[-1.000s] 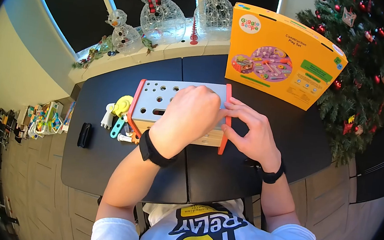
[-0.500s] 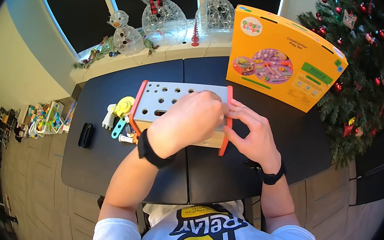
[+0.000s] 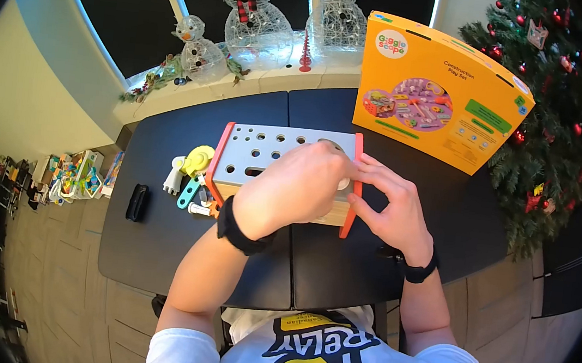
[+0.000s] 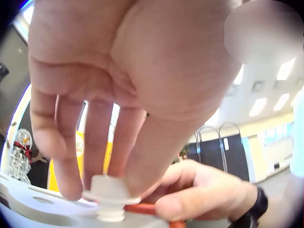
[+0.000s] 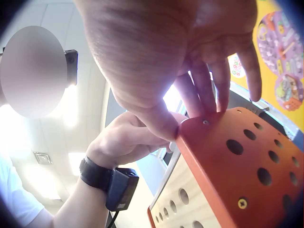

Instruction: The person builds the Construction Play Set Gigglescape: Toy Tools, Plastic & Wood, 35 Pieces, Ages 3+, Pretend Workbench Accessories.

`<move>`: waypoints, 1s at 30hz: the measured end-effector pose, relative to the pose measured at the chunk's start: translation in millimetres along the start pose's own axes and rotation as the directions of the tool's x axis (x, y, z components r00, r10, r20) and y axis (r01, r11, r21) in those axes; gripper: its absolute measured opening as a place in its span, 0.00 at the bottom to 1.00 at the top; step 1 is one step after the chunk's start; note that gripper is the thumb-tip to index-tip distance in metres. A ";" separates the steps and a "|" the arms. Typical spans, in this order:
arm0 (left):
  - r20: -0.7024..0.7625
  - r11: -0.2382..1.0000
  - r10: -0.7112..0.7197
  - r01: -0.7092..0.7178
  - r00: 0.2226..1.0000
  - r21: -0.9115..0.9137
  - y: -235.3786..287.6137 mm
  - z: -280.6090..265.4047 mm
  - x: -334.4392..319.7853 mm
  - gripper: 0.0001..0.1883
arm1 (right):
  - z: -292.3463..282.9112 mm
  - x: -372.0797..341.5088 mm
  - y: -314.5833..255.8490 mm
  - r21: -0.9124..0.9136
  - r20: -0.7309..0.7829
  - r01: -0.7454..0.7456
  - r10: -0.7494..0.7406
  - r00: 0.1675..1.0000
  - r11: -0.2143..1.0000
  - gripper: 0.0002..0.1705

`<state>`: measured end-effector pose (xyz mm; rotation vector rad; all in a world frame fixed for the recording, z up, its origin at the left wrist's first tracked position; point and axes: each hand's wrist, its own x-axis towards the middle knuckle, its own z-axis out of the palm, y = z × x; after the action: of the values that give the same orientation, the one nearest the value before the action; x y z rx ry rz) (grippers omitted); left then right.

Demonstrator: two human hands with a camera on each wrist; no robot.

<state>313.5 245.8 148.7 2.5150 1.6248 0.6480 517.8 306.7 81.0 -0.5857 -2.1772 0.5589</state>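
A toy workbench with a grey top (image 3: 241, 151), pale wooden front and red side panels (image 5: 218, 156) stands on the table. My left hand (image 3: 298, 182) is over the right part of its top. In the left wrist view the thumb and fingers of that hand (image 4: 128, 80) are around the head of a white screw (image 4: 110, 190), threaded part down on the grey top. My right hand (image 3: 398, 210) grips the upper edge of the right side panel, thumb at the near corner (image 5: 161, 126) and fingers farther along. The left hand covers part of the top in the head view.
Left of the workbench lie a yellow round piece (image 3: 199, 160), a white piece (image 3: 174, 175), a teal strip (image 3: 188, 193) and a white bolt (image 3: 199, 209). A black case (image 3: 138, 202) lies farther left. Behind on the right stands a yellow box (image 3: 416, 74).
The head view has shifted slightly, moving the whole scene a little right and down. My left hand has turned slightly over the top; my right hand keeps its place on the side panel.
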 end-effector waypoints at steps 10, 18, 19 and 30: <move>0.086 0.939 -0.298 0.276 0.951 0.204 20.6 -4.0 6.9 0.12 | -0.5 0.2 2.0 -0.014 0.015 0.001 -0.001 1.000 1.000 0.23; -0.121 0.987 -0.089 0.103 0.989 0.123 10.5 0.9 -1.4 0.10 | -1.3 -0.1 0.9 -0.005 0.021 -0.028 0.028 0.999 1.000 0.23; -0.071 0.973 -0.173 0.181 0.982 0.141 13.7 0.7 -0.5 0.09 | -0.9 -0.1 0.8 -0.004 0.017 -0.025 0.025 1.000 1.000 0.23; -0.116 0.994 -0.089 0.095 0.989 0.049 9.6 -2.1 -5.8 0.12 | -1.5 -0.3 0.1 -0.006 0.023 -0.028 0.028 0.999 1.000 0.23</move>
<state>318.9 236.2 151.6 2.4639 1.8083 0.7594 519.2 307.0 81.7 -0.6172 -2.1955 0.5768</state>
